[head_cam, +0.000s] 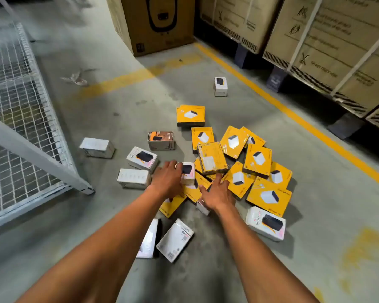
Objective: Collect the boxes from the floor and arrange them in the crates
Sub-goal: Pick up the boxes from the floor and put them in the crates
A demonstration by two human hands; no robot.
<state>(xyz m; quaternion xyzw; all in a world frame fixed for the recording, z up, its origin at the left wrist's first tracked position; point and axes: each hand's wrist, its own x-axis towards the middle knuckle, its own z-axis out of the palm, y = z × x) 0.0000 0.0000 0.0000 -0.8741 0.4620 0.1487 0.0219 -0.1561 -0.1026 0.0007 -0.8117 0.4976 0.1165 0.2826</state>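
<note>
Several small boxes lie scattered on the grey floor. Yellow boxes (257,159) are heaped in the middle and to the right, and white boxes (142,158) lie around them. My left hand (167,178) reaches over a small white box with a dark picture (188,171), fingers curled at its left edge. My right hand (217,194) lies over the front of the yellow heap, fingers spread and touching a yellow box (239,179). Another white box (202,207) is partly hidden under my right wrist. No crate for the boxes shows clearly.
A white wire-mesh cage (20,119) with a slanted metal bar stands at the left. Big cardboard cartons (328,44) on pallets line the right behind a yellow floor line (293,114). A tall carton (155,22) stands at the back. One white box (220,86) sits apart.
</note>
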